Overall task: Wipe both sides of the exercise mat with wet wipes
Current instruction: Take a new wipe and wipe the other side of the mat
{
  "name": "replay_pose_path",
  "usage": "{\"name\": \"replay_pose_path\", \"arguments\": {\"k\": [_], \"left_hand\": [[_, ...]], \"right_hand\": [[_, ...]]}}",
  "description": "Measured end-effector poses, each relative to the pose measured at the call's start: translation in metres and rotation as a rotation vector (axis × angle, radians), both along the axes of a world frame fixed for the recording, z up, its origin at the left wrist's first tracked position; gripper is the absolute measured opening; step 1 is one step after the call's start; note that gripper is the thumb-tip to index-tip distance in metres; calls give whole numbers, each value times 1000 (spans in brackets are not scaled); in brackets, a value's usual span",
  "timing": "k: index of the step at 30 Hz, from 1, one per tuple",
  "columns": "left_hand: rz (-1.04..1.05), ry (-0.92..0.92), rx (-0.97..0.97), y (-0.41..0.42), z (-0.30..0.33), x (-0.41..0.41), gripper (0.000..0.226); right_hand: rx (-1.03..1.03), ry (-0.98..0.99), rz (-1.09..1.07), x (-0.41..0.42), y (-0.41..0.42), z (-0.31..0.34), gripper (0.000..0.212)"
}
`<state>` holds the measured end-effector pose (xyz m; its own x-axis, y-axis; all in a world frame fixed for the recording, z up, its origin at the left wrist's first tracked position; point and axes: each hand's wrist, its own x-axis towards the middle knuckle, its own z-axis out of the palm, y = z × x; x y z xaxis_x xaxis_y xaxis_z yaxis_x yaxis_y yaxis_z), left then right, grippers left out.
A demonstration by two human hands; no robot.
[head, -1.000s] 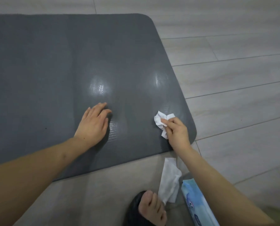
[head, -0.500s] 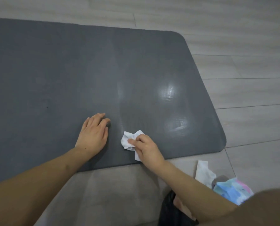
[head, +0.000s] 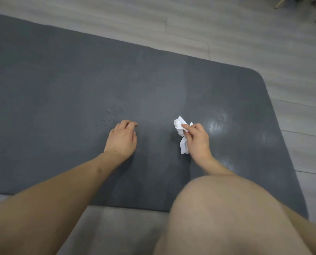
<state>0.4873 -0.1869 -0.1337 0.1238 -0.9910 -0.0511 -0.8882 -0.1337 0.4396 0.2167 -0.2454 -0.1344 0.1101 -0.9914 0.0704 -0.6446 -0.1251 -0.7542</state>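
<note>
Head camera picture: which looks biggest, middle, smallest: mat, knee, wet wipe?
1. exercise mat
2. knee, though it looks big partly because it is close to the camera
3. wet wipe, crumpled in the right hand

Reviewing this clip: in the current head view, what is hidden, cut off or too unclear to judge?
- Exercise mat: its left part runs off the frame's left edge; the knee covers part of the near edge.
- Underside of the mat: hidden against the floor.
- Wet wipe: partly hidden by the right hand pinching it.
- Left hand: fingertips curl out of sight.
- Objects at top right: cut off, too blurred to identify.
</note>
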Motion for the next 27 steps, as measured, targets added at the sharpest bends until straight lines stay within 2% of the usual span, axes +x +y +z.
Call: {"name": "replay_pose_path", "arguments": {"k": [9, 13, 21, 27], "left_hand": [[17, 100, 44, -68, 64, 66, 38], [8, 118, 65, -95, 77, 78, 38], [-48, 57, 173, -181, 44, 111, 38], [-127, 8, 208, -272, 8, 131, 40]], "right_hand": [[72, -90, -86, 65, -61, 60, 29], [109, -90, -104, 81, -89, 65, 27], [143, -115, -195, 105, -171, 28, 28], [123, -135, -298, 127, -263, 1, 27]]}}
